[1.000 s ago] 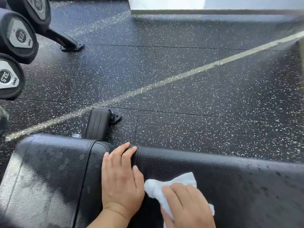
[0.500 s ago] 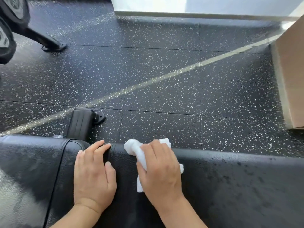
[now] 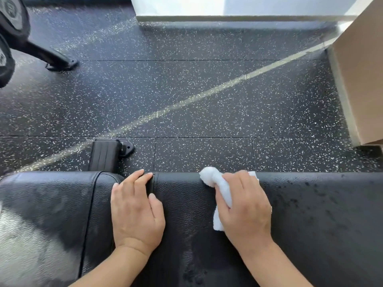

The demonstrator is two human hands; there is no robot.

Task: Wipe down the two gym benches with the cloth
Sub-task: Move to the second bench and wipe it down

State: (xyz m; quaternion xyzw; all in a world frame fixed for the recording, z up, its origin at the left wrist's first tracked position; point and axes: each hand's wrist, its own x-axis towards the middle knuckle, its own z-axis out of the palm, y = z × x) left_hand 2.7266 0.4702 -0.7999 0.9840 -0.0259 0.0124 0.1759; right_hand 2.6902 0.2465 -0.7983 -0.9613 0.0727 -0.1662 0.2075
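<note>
Closest to me, along the bottom of the view, my two bare forearms reach out over the black bench [image 3: 186,235], whose pebbled padding runs from edge to edge. My left hand [image 3: 135,210] lies flat on it, fingers straight and loosely together, the fingertips [image 3: 143,175] touching the narrow gap [image 3: 153,183] between the seat pad [image 3: 47,214] and the longer pad to its right. The seat pad shows a pale sheen of glare on its near left part. My right hand [image 3: 244,206] is curled round the white cloth [image 3: 215,183], bunched in my grip and pressed against the longer pad right at its far edge; one wad sticks out past my thumb toward the left, and a corner hangs out below my palm. To the right of that hand the padding is speckled with dark wet-looking spots [image 3: 319,195].

Just past the far edge, a black bench foot [image 3: 107,154] stands on the floor [image 3: 196,90], which is black rubber tile flecked with white and crossed by a pale diagonal stripe [image 3: 186,100]. Farther off on the right stands a tan box [image 3: 360,79] with a light near edge. At the far left are round black dumbbell ends [image 3: 12,15] and a slanted black rack leg [image 3: 51,56] with its foot on the floor. Farthest away, a white wall base [image 3: 228,9] runs along the top.
</note>
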